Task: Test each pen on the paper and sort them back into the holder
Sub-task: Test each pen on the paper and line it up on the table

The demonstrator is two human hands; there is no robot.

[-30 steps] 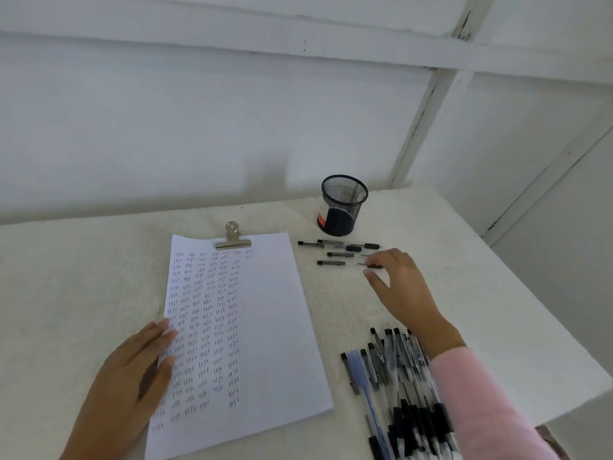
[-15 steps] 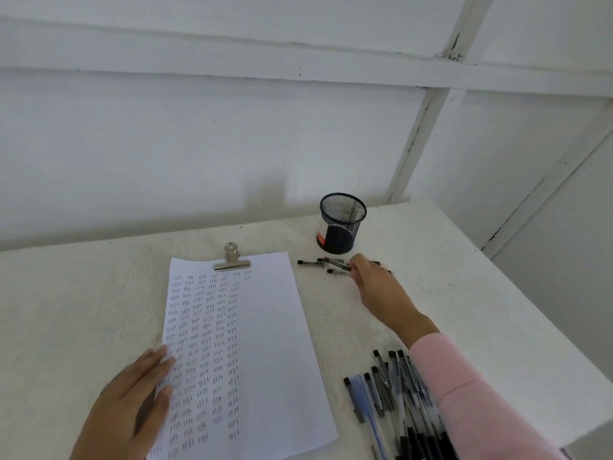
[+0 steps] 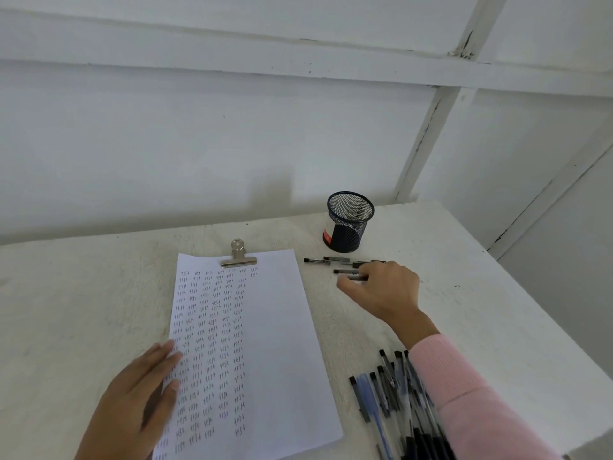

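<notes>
**Right hand reaching over the pens beside the holder**

A small group of pens is lying flat on the table, just in front of the black mesh holder, their barrels running roughly left to right. The right hand is reaching over the right end of this group with its fingers curled downward and its thumb pointing left. One short dark pen is showing at the fingertips. The knuckles are covering the contact, so I cannot tell whether the hand is gripping that pen or only touching it. The hand is also hiding the right ends of the other pens.

The holder is standing upright near the back edge of the table, with a red label low on its left side.

To the left of the pens, a sheet of paper is lying lengthwise, filled with columns of small handwritten marks, and a silver binder clip is gripping its top edge. The left hand is resting flat on the paper's lower left edge, fingers straight and together, holding nothing.

A larger pile of pens, black-capped with clear and bluish barrels, is lying at the near right. The pink sleeve of the right arm is crossing over this pile and covering its right side.
</notes>
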